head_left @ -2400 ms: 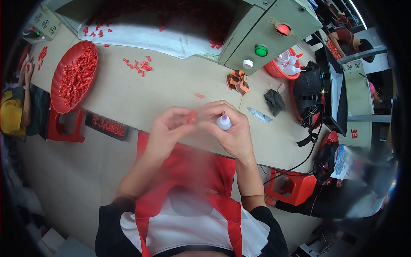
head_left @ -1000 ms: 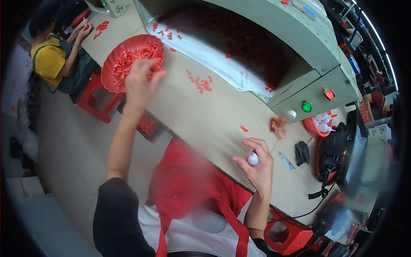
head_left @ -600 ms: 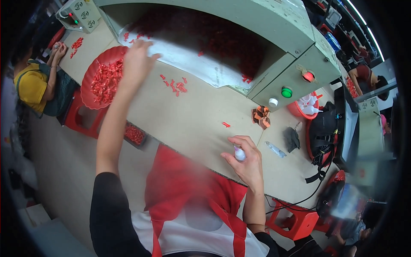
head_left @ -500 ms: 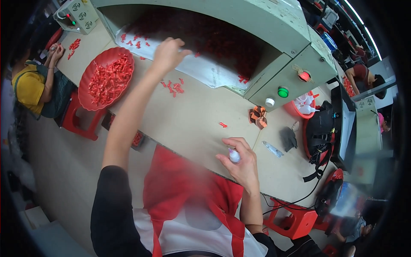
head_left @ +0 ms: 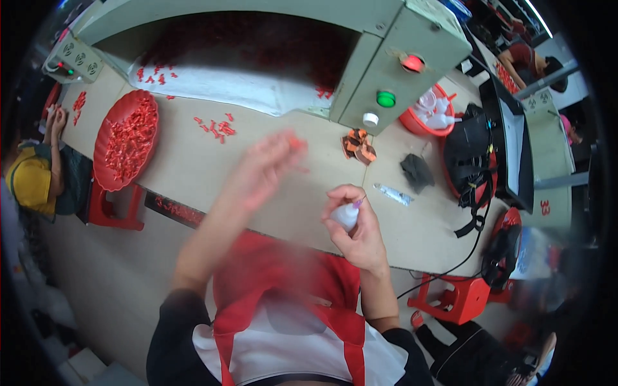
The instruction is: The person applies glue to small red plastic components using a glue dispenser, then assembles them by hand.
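Note:
My right hand (head_left: 362, 235) is wrapped round a small white squeeze bottle (head_left: 345, 217) with a purple tip that points up and right. Blurred by motion, my left hand (head_left: 262, 168) is over the table to the left of the bottle. A small red piece (head_left: 297, 142) shows at its fingertips, pinched there, its exact shape smeared. Just under those fingers another red piece (head_left: 300, 169) lies on the table, partly blurred. Farther left a loose group of small red plastic pieces (head_left: 219, 127) is on the tabletop.
A green-grey machine (head_left: 399, 71) with a wide opening stands behind, red pieces on its white sheet (head_left: 212, 90). At left is a red bowl (head_left: 103, 132) of such pieces. Orange-brown blocks (head_left: 358, 147), a dark cloth (head_left: 417, 172), a tube (head_left: 393, 194) and a red basket (head_left: 412, 122) lie right.
My left hand has come back from the machine's opening toward the bottle, now with a red piece at its fingertips. My right hand has tilted the bottle's tip rightward. The view has shifted.

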{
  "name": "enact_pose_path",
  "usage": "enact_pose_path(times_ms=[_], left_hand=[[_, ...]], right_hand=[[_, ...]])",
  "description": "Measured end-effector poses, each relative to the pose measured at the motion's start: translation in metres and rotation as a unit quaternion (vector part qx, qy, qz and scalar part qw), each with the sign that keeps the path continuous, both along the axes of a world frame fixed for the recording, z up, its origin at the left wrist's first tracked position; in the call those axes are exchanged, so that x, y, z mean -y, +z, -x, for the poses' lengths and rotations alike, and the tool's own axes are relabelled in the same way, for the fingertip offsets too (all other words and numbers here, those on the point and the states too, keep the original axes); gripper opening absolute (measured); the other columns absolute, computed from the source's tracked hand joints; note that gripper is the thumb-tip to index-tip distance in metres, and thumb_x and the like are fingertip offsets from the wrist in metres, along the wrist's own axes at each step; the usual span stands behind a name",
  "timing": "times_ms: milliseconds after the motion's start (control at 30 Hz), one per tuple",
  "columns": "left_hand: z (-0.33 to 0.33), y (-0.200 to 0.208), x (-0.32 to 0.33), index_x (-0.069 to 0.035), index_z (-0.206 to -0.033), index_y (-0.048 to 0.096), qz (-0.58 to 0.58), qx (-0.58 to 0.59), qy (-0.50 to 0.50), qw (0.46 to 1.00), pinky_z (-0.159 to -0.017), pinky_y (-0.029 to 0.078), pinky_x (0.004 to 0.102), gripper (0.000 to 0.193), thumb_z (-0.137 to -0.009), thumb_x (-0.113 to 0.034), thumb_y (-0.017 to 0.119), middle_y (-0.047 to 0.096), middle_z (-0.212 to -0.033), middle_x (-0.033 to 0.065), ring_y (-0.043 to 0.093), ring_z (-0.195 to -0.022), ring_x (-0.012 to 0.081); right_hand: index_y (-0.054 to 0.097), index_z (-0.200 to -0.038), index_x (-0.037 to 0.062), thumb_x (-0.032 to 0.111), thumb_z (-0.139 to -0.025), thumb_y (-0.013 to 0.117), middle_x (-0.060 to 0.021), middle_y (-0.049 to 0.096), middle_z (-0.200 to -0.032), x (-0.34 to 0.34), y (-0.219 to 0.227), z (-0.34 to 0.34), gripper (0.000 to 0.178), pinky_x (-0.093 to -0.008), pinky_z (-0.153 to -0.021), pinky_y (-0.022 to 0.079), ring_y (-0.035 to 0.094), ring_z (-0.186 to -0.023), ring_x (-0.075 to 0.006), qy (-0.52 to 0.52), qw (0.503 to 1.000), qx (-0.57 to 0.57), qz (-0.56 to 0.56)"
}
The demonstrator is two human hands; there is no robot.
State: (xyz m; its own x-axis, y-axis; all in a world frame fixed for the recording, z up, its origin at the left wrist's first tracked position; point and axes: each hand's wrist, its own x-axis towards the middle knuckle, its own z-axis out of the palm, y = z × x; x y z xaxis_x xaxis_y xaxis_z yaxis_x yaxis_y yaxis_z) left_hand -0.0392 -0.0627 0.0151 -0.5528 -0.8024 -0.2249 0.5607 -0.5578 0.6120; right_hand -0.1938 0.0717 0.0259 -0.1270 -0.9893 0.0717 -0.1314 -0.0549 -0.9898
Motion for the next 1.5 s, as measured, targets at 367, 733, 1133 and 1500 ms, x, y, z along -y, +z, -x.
enact_pose_path(times_ms=[367, 733, 1133, 1500], left_hand=[[-0.003, -0.001, -0.057, 0.001, -0.113, 0.051, -0.101, -0.053, -0.165, 0.98, -0.068, 0.052, 0.027, 0.028, -0.087, -0.01, 0.054, 0.061, -0.093, 0.0146, 0.062, -0.076, 0.0183], [-0.01, -0.004, -0.07, -0.001, -0.111, 0.049, -0.124, -0.13, -0.074, 0.981, -0.083, 0.052, 0.0269, 0.023, -0.091, -0.012, 0.049, 0.053, -0.106, 0.0127, 0.058, -0.099, 0.0229], [-0.015, 0.0, -0.069, -0.001, -0.11, 0.049, -0.102, -0.139, -0.07, 0.983, -0.084, 0.053, 0.028, 0.023, -0.089, -0.009, 0.05, 0.051, -0.107, 0.0129, 0.057, -0.1, 0.0242], [-0.016, -0.002, -0.066, 0.0, -0.11, 0.051, -0.079, -0.109, -0.086, 0.987, -0.092, 0.043, 0.029, 0.025, -0.088, -0.012, 0.053, 0.056, -0.103, 0.0057, 0.054, -0.099, 0.0146]], right_hand=[[0.046, -0.106, -0.0007, -0.01, -0.074, 0.061, -0.0124, 0.057, -0.099, -0.012, 0.023, -0.006, 0.036, -0.0283, -0.074, 0.05, 0.061, -0.088, -0.0182, -0.061, 0.965, 0.249, 0.049], [0.055, -0.09, -0.0047, 0.007, -0.063, 0.067, -0.0126, 0.061, -0.068, -0.023, 0.038, -0.013, 0.032, -0.0257, -0.051, 0.046, 0.059, -0.054, -0.0187, -0.118, 0.93, -0.224, 0.267], [0.061, -0.084, 0.001, 0.003, -0.059, 0.072, -0.0096, 0.065, -0.075, -0.019, 0.043, -0.022, 0.028, -0.027, -0.055, 0.05, 0.063, -0.06, -0.0225, -0.128, 0.935, -0.239, 0.229], [0.062, -0.083, 0.0005, 0.003, -0.06, 0.071, -0.0089, 0.064, -0.073, -0.016, 0.04, -0.021, 0.025, -0.0269, -0.052, 0.049, 0.061, -0.056, -0.0214, -0.131, 0.937, -0.233, 0.226]])
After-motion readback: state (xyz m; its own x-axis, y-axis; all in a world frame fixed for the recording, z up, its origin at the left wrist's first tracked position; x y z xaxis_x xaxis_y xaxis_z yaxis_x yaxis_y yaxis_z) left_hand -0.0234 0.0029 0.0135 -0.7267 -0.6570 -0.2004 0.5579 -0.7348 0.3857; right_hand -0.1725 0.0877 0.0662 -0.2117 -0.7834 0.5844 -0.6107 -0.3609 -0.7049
